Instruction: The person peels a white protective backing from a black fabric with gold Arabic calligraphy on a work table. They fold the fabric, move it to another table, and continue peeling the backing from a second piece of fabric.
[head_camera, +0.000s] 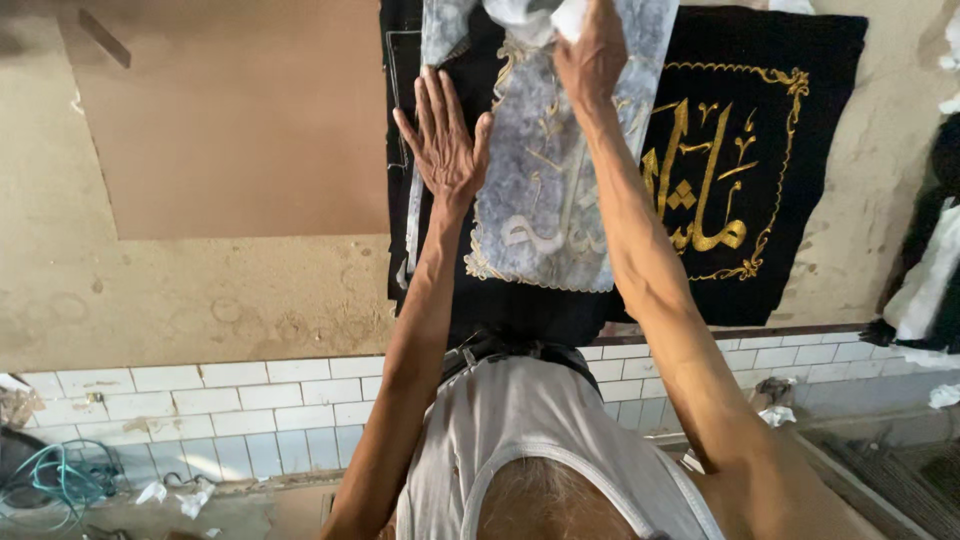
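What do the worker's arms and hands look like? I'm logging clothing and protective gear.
Both arms are bare to the shoulder, lean and sinewy. The left hand and right hand wear no gloves, rings or watch. A sleeveless white undershirt is the only clothing visible.

your work surface is a wide, worn bench (200, 290) with a stained beige top and a front faced in white tiles (240, 400). a flat brown board (240, 120) lies on it toward the left, covering much of that side. just beside the board lies a black cloth (790, 150) with gold script and a gold border, spread flat and reaching to the bench's front edge. on top of the cloth's left part rests a pale grey sheet (540, 200) printed with the same kind of pattern. at the right end of the bench sits a heap of black and white fabric (930, 280), partly out of view.
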